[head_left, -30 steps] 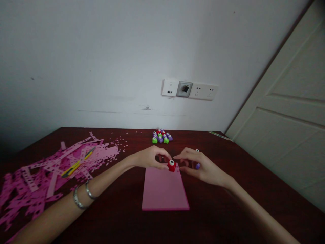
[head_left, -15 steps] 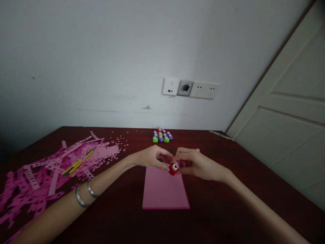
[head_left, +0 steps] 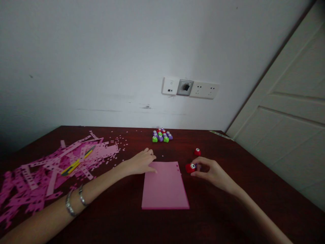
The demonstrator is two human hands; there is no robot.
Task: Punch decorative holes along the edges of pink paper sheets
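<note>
A pink foam sheet (head_left: 164, 188) lies on the dark wooden table (head_left: 215, 217), with small notches punched along its far right edge. My left hand (head_left: 141, 162) rests with fingers stretched on the sheet's far left corner. My right hand (head_left: 212, 173) pinches a small red craft punch (head_left: 190, 167) just right of the sheet, low over the table. A purple punch seems to sit behind it under my fingers. Another red punch (head_left: 197, 151) stands alone farther back.
A cluster of several green, purple and red punches (head_left: 161, 135) sits near the wall. Pink punched strips and scraps (head_left: 50, 169) cover the left side, with a yellow utility knife (head_left: 76, 163) among them. Wall sockets (head_left: 190, 88) and a door (head_left: 286, 112) stand behind and to the right.
The red punch came off the sheet's far edge and moved right in my right hand. My left hand let go of it and settled flat on the sheet's corner.
</note>
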